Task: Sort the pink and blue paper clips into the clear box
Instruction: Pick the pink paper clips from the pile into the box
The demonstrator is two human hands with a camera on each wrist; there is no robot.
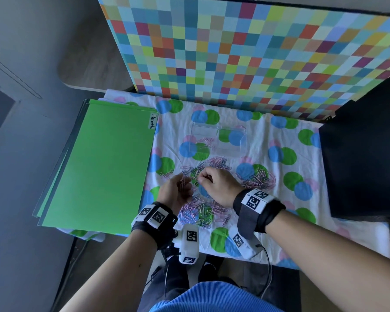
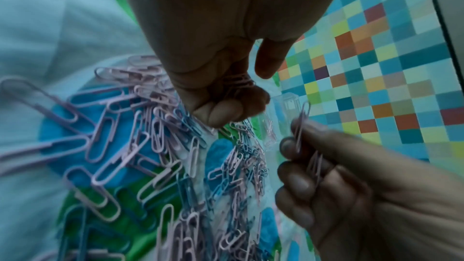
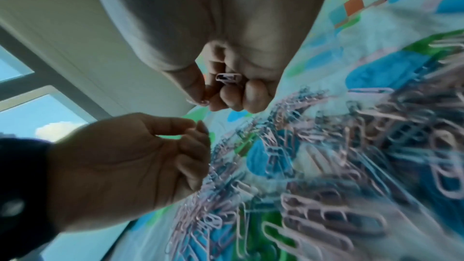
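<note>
on the counter (image 1: 358, 239) we see a cloth (image 1: 263, 242) spread under everything. the paper clips (image 1: 203, 212) lie scattered over its middle, with another heap (image 1: 259, 177) to the right. behind them stand two boxes side by side, the left box (image 1: 202, 137) with a few clips in it, the right box (image 1: 231, 140) beside it. a stack of folders (image 1: 99, 167) lies at the left. a checked board (image 1: 245, 48) stands upright at the back. our left hand (image 1: 176, 192) and right hand (image 1: 218, 184) hang close together above the clips.
</note>
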